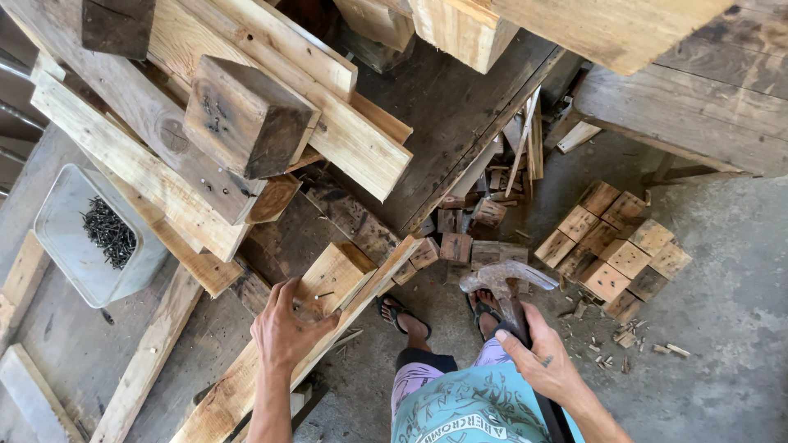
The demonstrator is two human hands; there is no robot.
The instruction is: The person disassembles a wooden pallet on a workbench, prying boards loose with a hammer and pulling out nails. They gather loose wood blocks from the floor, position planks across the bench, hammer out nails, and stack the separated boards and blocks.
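1. A wooden workbench (74, 344) is carrying a heap of pallet planks (123, 156) and a dark square block (246, 115) piled across its far side.
2. A long plank (238, 385) is lying slanted along the bench's near edge, running toward the person's feet.
3. A stack of square wood blocks (616, 254) is sitting on the concrete floor (722, 328), well apart from the bench, with chips scattered just beside it.
4. A grey plastic tub (70, 246) holding dark nails (109, 232) is sitting near the bench's left edge.
5. A small pale wood block (332, 275) is resting on the long plank at the near edge, with a nail standing in its face.
6. The left hand (283, 328) is pressing on that block's near corner, fingers spread apart over it.
7. The right hand (546, 361) is wrapping tightly around the handle of a claw hammer (505, 283), holding its head out over the floor beside the bench.
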